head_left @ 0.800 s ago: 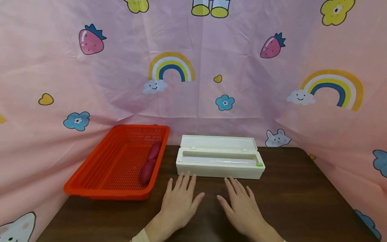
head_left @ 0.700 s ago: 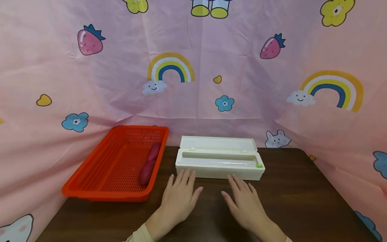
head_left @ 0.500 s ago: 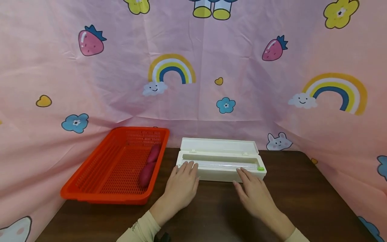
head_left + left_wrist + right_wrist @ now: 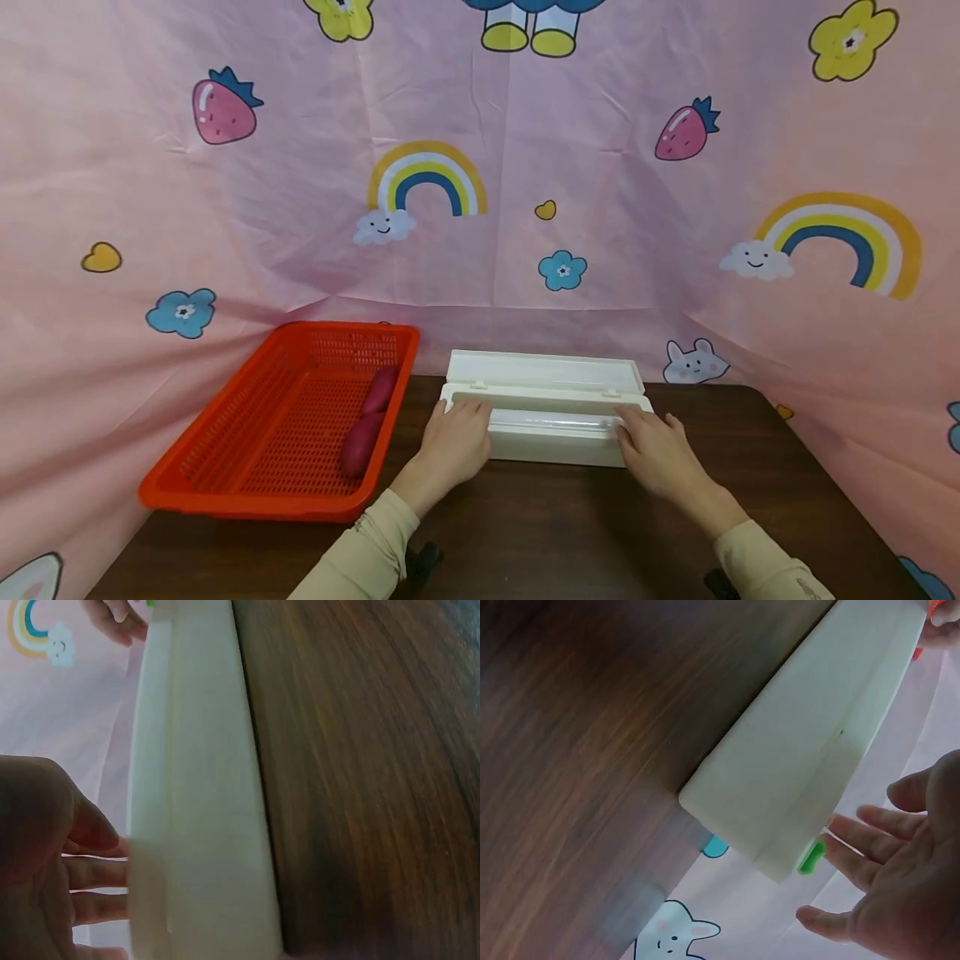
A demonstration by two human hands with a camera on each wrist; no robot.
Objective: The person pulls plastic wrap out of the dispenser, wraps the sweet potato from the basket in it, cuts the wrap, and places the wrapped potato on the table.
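A long white cling film box [image 4: 555, 450] lies on the dark wooden table, its lid [image 4: 543, 371] tipped back. Inside, a clear, shiny roll [image 4: 551, 421] runs lengthwise. My left hand [image 4: 456, 437] reaches over the box's left end, fingertips at the top of its front wall. At the other end is my right hand [image 4: 660, 454], its fingertips by the opening. In the right wrist view the fingers [image 4: 862, 840] are spread loosely beside a green slider [image 4: 811, 857] on the box's edge. The left wrist view has the left fingers [image 4: 97, 871] nearly straight, their tips behind the white wall.
An orange-red slotted basket [image 4: 247, 505] stands left of the box, with two purplish-red, sweet-potato-like pieces [image 4: 360, 443] along its right side. Behind the table [image 4: 540, 533] hangs a pink printed cloth [image 4: 600, 167], which also borders both sides.
Both hands have moved forward from the table in front of the box to its two ends, spreading apart. The fingers now overlap its front edge. The head view has tilted slightly.
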